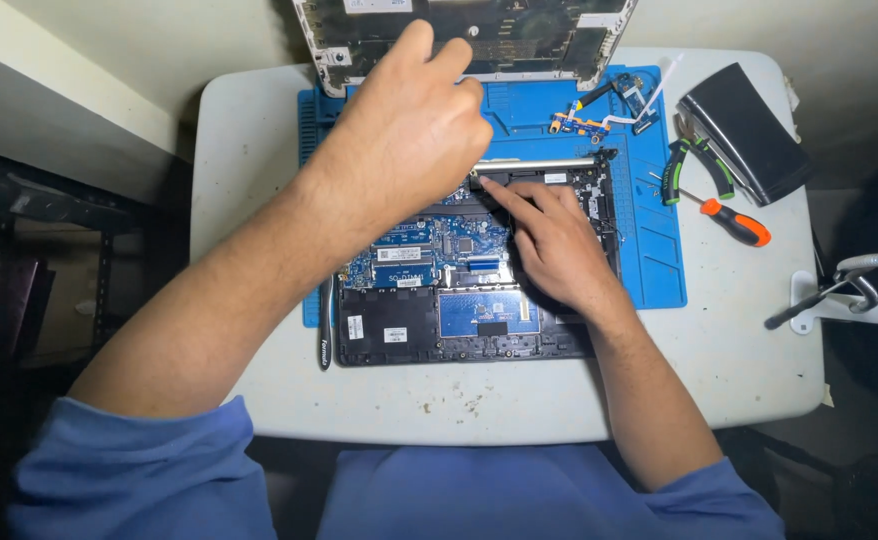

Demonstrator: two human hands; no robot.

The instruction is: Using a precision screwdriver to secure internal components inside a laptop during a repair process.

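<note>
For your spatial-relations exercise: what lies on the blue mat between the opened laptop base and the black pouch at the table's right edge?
In the head view, between the laptop base and the black pouch lie green-handled pliers and an orange-handled screwdriver, partly on the blue mat.

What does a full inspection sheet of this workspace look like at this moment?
Surface: white table with crumbs near the front edge; blue work mat on it.
Job's things: opened laptop base, circuit boards exposed; detached white cover at the far edge.
Clutter: orange-handled screwdriver, green-handled pliers, black case, small removed boards.
Hands: left hand raised over the base, fingers curled, contents hidden; right hand resting on the base, index finger pointing inward.
Cables: white ribbon cable by the small boards.
Surroundings: dark shelving left; clamp-mounted metal arm right.
</note>
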